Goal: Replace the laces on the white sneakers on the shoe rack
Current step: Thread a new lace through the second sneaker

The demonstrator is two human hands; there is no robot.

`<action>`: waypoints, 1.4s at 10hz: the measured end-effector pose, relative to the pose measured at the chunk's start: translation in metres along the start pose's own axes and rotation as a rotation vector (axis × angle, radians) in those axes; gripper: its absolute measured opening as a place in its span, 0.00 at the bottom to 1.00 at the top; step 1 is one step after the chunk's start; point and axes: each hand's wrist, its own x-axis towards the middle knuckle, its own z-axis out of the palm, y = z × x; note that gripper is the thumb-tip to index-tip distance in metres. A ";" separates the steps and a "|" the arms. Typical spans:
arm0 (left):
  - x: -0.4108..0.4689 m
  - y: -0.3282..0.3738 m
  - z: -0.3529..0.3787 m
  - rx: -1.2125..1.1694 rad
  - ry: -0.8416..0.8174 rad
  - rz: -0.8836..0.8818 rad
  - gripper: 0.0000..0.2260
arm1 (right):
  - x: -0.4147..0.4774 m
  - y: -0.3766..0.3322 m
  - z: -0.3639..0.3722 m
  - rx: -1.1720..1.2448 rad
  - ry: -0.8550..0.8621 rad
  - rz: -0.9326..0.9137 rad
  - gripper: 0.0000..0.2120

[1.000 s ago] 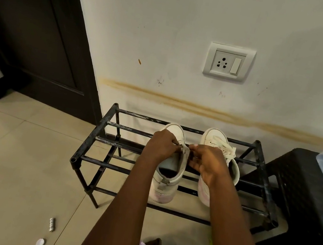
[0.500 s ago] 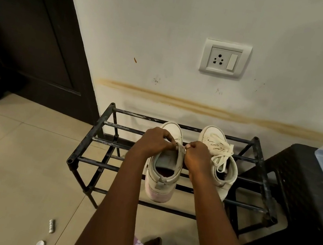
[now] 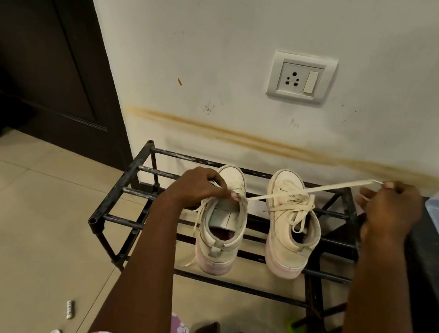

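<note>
Left hand [image 3: 200, 186] pinches lace [image 3: 325, 190] at left sneaker [image 3: 220, 231]; right hand [image 3: 389, 214] grips its other end, taut above laced right sneaker [image 3: 286, 237]. Both sit on black rack [image 3: 118, 201].

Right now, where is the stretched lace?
Head view, centre-right: the lace stretches from the left hand at the left sneaker, over the right sneaker, to the right hand.

Right hand [image 3: 390, 214] swung away from left sneaker [image 3: 221, 225] collar, now out right, past end of shoe rack [image 3: 118, 198]. Lace [image 3: 337, 187] pinched in its fingers, drawn out long and taut across toe of right sneaker [image 3: 289, 231]. Loose lace end [image 3: 197, 221] now dangles down left sneaker's outer side, past sole.
</note>
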 end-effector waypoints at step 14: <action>0.012 0.003 0.001 -0.101 0.142 0.154 0.06 | -0.057 0.034 0.078 -0.885 -0.622 -0.377 0.13</action>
